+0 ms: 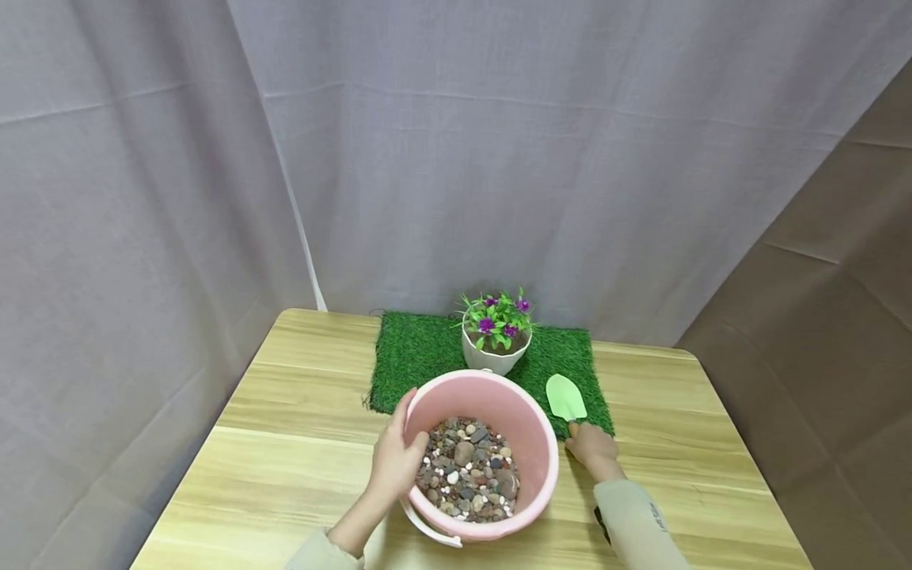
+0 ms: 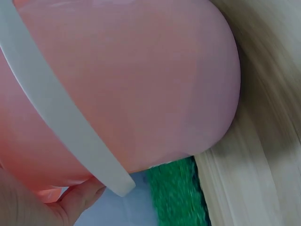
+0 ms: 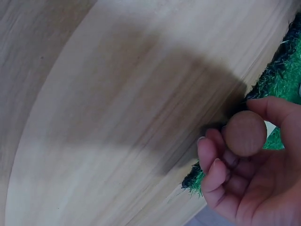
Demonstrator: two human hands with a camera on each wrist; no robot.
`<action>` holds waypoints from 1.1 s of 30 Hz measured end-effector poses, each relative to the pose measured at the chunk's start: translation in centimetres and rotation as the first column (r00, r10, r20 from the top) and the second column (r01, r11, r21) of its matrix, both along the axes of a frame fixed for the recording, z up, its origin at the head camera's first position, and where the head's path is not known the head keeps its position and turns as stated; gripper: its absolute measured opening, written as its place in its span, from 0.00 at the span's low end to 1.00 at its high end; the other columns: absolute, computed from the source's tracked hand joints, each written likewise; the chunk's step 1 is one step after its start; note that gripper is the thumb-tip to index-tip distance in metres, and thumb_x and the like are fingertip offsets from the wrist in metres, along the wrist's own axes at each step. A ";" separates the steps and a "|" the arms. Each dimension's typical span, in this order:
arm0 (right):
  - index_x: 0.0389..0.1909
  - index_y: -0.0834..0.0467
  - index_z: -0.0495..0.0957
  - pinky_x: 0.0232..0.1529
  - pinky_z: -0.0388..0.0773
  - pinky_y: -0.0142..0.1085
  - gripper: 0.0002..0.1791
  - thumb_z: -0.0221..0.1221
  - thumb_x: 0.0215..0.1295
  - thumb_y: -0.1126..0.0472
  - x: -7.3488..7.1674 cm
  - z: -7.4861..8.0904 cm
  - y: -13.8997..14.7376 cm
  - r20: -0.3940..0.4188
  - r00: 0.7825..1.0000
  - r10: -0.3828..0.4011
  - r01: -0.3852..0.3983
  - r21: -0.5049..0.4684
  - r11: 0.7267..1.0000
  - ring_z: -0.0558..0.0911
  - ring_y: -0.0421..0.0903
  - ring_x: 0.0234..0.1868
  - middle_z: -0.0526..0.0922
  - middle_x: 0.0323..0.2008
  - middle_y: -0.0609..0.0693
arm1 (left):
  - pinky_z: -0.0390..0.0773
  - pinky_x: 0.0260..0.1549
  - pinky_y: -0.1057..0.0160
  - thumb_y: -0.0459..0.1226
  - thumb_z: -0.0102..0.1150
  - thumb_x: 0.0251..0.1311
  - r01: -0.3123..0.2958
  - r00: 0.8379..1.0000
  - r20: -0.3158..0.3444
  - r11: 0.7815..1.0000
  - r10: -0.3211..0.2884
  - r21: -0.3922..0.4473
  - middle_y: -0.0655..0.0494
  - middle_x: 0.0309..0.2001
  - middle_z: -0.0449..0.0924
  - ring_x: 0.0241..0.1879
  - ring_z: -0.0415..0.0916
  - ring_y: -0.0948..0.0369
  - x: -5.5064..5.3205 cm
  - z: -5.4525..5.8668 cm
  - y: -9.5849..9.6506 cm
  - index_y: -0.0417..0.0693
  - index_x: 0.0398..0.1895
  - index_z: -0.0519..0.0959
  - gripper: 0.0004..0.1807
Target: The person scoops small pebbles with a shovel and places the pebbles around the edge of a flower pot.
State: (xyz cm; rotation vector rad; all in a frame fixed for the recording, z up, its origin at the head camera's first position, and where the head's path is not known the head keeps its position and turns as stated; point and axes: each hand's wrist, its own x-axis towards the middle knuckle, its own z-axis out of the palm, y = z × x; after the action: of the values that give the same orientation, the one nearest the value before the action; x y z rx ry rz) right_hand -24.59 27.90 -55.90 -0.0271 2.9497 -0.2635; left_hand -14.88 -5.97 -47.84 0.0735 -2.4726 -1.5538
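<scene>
A pink bucket (image 1: 523, 419) stands at the front middle of the table, with mixed pebbles (image 1: 466, 467) covering its bottom. My left hand (image 1: 397, 455) grips its left rim, thumb inside and fingers outside. The bucket's white handle (image 2: 61, 108) hangs down along its near left side. On the right, my right hand (image 1: 594, 450) holds a small trowel by its wooden grip (image 3: 245, 133), fingers curled round it. The trowel's pale green blade (image 1: 566, 397) points away from me, over the right part of the grass mat (image 1: 413, 356).
Behind the bucket a white pot (image 1: 492, 362) with purple flowers (image 1: 499, 321) stands on the mat. The wooden table (image 1: 285, 459) extends to both sides. Grey curtains (image 1: 456, 158) close off the back and left, a brown one (image 1: 819, 317) the right.
</scene>
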 end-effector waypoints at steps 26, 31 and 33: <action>0.46 0.71 0.69 0.27 0.80 0.54 0.18 0.55 0.63 0.61 0.5 1.6 1.1 -0.074 0.988 -0.136 0.126 -0.119 0.985 0.79 0.70 0.39 0.79 0.40 0.72 | 0.73 0.57 0.39 0.29 0.50 0.60 0.117 0.993 0.011 0.988 -0.119 0.103 0.35 0.60 0.71 0.56 0.71 0.39 -0.3 0.2 2.4 0.49 0.68 0.63 0.30; 0.42 0.70 0.70 0.27 0.79 0.54 0.15 0.58 0.59 0.63 1.3 2.2 1.7 -0.115 0.987 -0.116 0.102 -0.122 0.987 0.79 0.68 0.37 0.80 0.37 0.70 | 0.84 0.29 0.64 0.34 0.56 0.60 0.168 0.979 0.076 0.960 -0.189 0.225 0.41 0.38 0.79 0.32 0.78 0.57 -0.7 0.4 0.7 0.38 0.59 0.70 0.23; 0.40 0.70 0.70 0.28 0.79 0.54 0.14 0.58 0.58 0.63 1.6 2.5 2.1 -0.133 0.986 -0.100 0.083 -0.128 0.988 0.79 0.68 0.36 0.80 0.35 0.69 | 0.80 0.18 0.70 0.36 0.58 0.59 0.188 0.965 0.122 0.940 -0.230 0.285 0.45 0.33 0.76 0.24 0.74 0.64 -0.9 0.6 0.2 0.35 0.56 0.72 0.22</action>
State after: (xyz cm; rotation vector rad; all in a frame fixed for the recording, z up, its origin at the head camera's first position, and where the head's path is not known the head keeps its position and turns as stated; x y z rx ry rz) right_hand -22.96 29.99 -53.39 0.0770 3.0733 -0.4737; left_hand -15.74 -5.82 -47.22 -0.0298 -2.4287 -2.0446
